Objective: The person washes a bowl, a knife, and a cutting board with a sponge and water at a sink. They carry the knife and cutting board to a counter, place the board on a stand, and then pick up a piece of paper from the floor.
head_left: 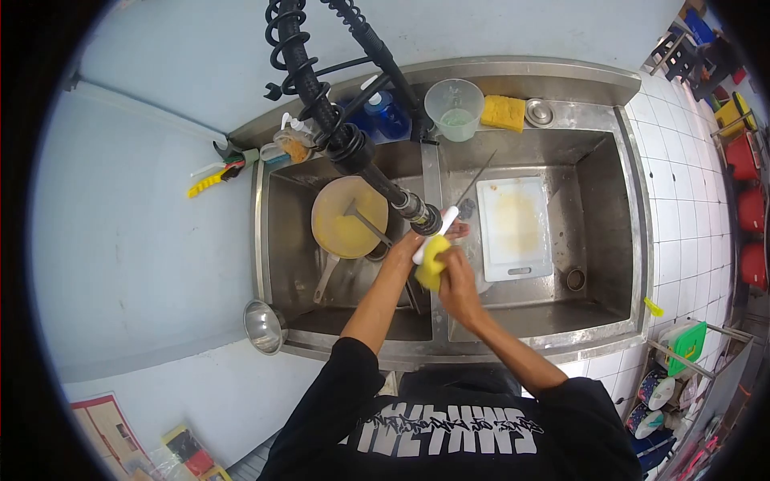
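My left hand (407,247) holds a white-handled knife (446,219) over the divider between the two sinks. Its long thin blade points up and right into the right sink. The spray tap's head covers part of that hand and the handle. My right hand (458,282) is closed on a yellow sponge (433,263), pressed against the lower end of the handle. Just right of the hands, a white cutting board (516,228) with yellowish stains lies in the right sink. A yellowish bowl (350,210) with a long-handled utensil (367,222) in it sits in the left sink.
A black spring-coil spray tap (348,150) hangs over the left sink. Along the back ledge stand a blue bottle (387,115), a translucent tub (455,109), a yellow sponge block (504,113) and a round metal lid (540,113). A steel bowl (265,327) stands at the front left corner.
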Demonstrator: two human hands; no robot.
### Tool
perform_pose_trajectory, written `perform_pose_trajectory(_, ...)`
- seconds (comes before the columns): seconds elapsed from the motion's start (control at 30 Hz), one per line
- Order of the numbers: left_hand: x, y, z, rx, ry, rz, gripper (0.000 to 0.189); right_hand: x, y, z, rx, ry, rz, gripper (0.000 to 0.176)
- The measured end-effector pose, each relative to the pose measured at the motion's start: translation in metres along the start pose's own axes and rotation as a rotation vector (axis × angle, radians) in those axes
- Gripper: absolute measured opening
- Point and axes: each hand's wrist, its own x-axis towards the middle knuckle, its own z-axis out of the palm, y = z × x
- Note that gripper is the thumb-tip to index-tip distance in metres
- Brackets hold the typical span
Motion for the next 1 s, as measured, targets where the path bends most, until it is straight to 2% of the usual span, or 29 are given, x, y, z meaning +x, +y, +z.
perform_pose_trajectory(0.03,0.001,-0.008,-0.004,-0.121,0.116,-0.052,0.033,-0.002,-0.001,0.001,-0.005,0.018,0.016,0.034)
perform_pose_trajectory(0.13,-0.005,-0.014,0.002,-0.115,-0.063,0.019,0.028,-0.006,-0.001,0.0,-0.007,0.099,0.09,0.034)
perform_pose_trajectory(0.17,-0.01,-0.015,0.007,-0.19,-0.024,-0.036,0.026,0.001,0.01,-0.005,-0.001,0.142,0.116,0.032)
perform_pose_trajectory(0.23,-0.01,-0.029,-0.05,-0.186,0.166,-0.013,0.026,0.013,0.023,-0.02,-0.007,0.165,0.243,0.025)
perform_pose_trajectory(0.3,-0.014,-0.024,-0.013,-0.226,0.177,0.052,0.026,0.019,0.021,-0.033,0.099,0.161,0.408,0.021)
perform_pose_trajectory(0.33,-0.01,-0.024,-0.012,-0.244,0.015,0.04,0.028,0.02,0.022,-0.038,0.151,0.157,0.491,0.019)
perform_pose_trajectory(0.4,-0.003,-0.02,-0.008,-0.282,-0.308,0.017,0.033,0.012,0.029,-0.045,0.234,0.247,0.503,0.015)
perform_pose_trajectory(0.5,-0.005,-0.012,0.011,-0.187,-0.163,0.044,0.045,0.0,0.032,-0.065,0.264,0.363,0.533,0.015)
perform_pose_trajectory(0.6,0.001,-0.011,0.0,-0.301,-0.163,-0.016,0.055,-0.023,0.071,-0.085,0.255,0.498,0.594,0.016)
perform_pose_trajectory(0.7,0.014,-0.008,-0.001,-0.473,-0.325,0.027,0.057,-0.035,0.083,-0.108,0.25,0.596,0.633,0.017)
perform_pose_trajectory(0.9,0.02,-0.013,0.006,-0.722,-0.391,-0.006,0.053,-0.048,0.094,-0.14,0.3,0.682,0.697,0.02)
perform_pose_trajectory(1.0,-0.003,-0.033,-0.014,-0.724,-0.317,0.022,0.05,-0.052,0.091,-0.148,0.314,0.718,0.716,0.021)
